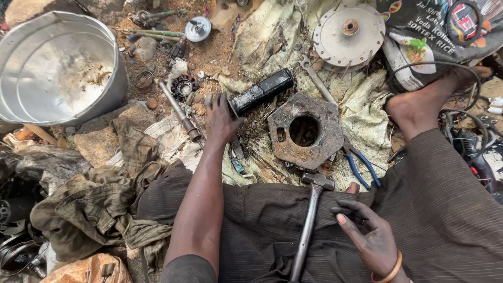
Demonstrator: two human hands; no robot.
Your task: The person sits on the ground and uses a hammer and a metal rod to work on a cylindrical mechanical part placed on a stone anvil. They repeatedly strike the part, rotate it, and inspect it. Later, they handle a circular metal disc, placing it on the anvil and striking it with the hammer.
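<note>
My left hand [221, 121] closes its fingers on the end of the black cylinder [261, 91], which lies on the ground left of the rusty hexagonal plate [305, 131]. My right hand [368, 230] hovers spread, holding nothing. Risk: the hammer [311, 220] resting across my lap may slide off if I lean.

Bare brown dirt ground [209, 52] in bright daylight, covered with dirty cloth sheets [361, 105], maybe old sacks, and rags [89, 209].

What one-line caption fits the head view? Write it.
Left hand grips a black cylinder beside a rusty plate.
</note>
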